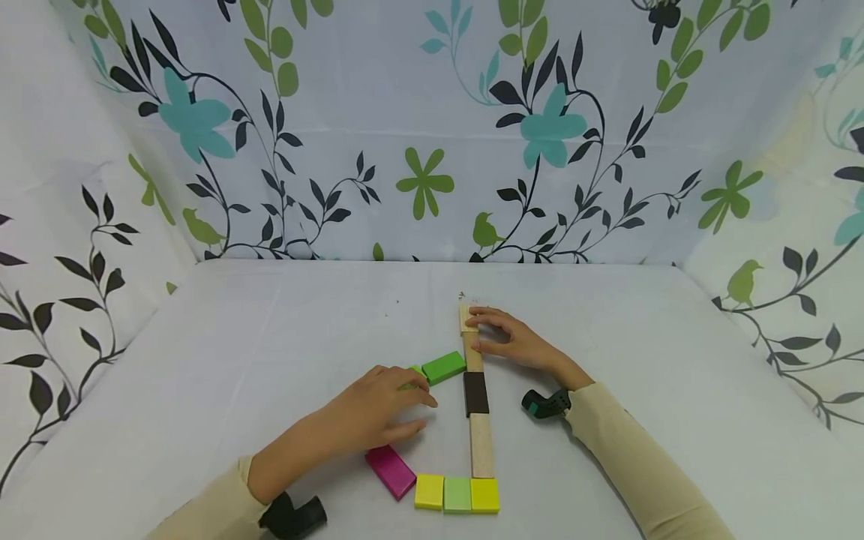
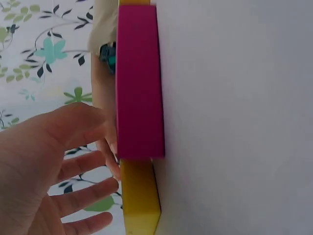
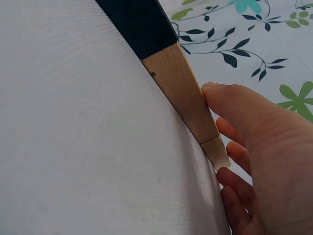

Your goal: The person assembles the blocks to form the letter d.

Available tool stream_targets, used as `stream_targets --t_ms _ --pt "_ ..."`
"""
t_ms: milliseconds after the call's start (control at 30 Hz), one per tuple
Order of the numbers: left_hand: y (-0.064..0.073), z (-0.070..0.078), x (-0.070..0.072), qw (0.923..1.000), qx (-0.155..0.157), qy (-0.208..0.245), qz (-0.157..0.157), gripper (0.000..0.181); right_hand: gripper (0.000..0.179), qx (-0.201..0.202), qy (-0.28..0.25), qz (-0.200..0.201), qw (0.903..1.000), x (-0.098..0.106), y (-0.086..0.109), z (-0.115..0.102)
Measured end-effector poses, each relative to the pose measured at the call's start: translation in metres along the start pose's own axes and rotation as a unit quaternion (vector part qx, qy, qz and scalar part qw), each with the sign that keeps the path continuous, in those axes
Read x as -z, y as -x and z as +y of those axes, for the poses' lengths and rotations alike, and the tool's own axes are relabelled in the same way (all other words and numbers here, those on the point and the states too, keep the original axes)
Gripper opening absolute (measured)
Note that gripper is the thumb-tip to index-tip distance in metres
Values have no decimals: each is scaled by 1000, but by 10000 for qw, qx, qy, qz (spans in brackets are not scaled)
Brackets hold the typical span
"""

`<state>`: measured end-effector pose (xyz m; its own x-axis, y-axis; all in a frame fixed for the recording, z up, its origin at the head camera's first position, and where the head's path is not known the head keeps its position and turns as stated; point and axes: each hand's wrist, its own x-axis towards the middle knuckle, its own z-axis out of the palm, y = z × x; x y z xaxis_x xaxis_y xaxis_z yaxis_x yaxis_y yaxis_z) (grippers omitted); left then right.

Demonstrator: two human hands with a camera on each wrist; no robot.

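My right hand [image 1: 520,341] is at the far end of a row of blocks, its fingertips at a pale wooden block [image 1: 463,322]. Its thumb touches the side of the adjoining wooden block [image 3: 182,93]. Nearer me the row continues with a dark brown block [image 1: 476,394] and another wooden block [image 1: 481,444]. My left hand [image 1: 367,409] hovers with spread fingers above the left side of the outline, nothing in its grasp. It partly covers a light green block [image 1: 417,369] beside a green block [image 1: 444,367]. A magenta block [image 1: 391,472] lies slantwise below its thumb.
Along the near side, a yellow block [image 1: 429,492], a pale green block [image 1: 457,496] and a second yellow block [image 1: 484,496] sit side by side. All the blocks lie on a white-covered table [image 1: 270,337]. A patterned curtain [image 1: 351,150] hangs behind it.
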<state>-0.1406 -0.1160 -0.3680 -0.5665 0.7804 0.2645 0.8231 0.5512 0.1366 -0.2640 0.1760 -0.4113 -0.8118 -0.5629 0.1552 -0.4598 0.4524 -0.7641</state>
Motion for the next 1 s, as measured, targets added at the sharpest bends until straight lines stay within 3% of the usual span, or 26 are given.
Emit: stream_targets --t_ms 133,533,767,1000 --pt "-1 -10 -3 9987 397 121 -280 25 44 22 21 -18 10000 -2 0 -5" --pt "-1 -19 -7 9973 553 191 -439 31 43 101 -32 -45 9999 -2 -6 0" --pt "-1 -19 -11 9983 483 102 -314 32 44 34 64 -41 10000 -2 -5 1" --pt "-2 -23 -6 9971 695 325 -2 28 45 6 69 8 10000 -2 -4 -1"
